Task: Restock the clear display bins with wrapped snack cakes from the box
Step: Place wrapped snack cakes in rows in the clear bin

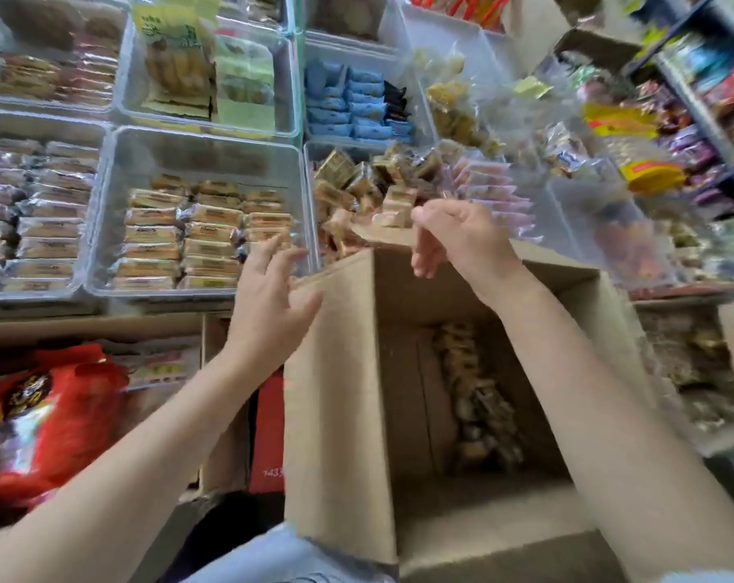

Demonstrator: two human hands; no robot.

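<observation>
- Looking down from the head view, a tall cardboard box (399, 393) is seen open at the top, standing near the person and just in front of the rows of clear display bins (197, 212).
- At the bottom of the box, a loose heap of wrapped snack cakes (479, 414) is seen, well below both hands; the heap runs near to far along the box floor, towards its right side.
- The cakes are blurred: small tan and dark pieces in shiny clear wrap, and no single piece can be told apart.
- The left hand (268, 296) is held at the far-left corner of the box rim, fingers spread and slightly bent, with nothing held; whether the thumb touches the cardboard cannot be told.
- The right hand (453, 237) is held over the far rim of the box, fingers loosely curled downward, with nothing seen between them.
- The right hand is judged the nearer to the cakes, since it hangs over the open mouth of the box, with the heap straight below and slightly nearer; a reach down into the box is what is called for.
- Just beyond the right hand, a bin (327, 229) holding tumbled tan-wrapped cakes (357, 183) is seen; left of it, another bin is filled with neat rows.
- At the near left, a red packet (41, 418) is seen lying on a lower carton.
</observation>
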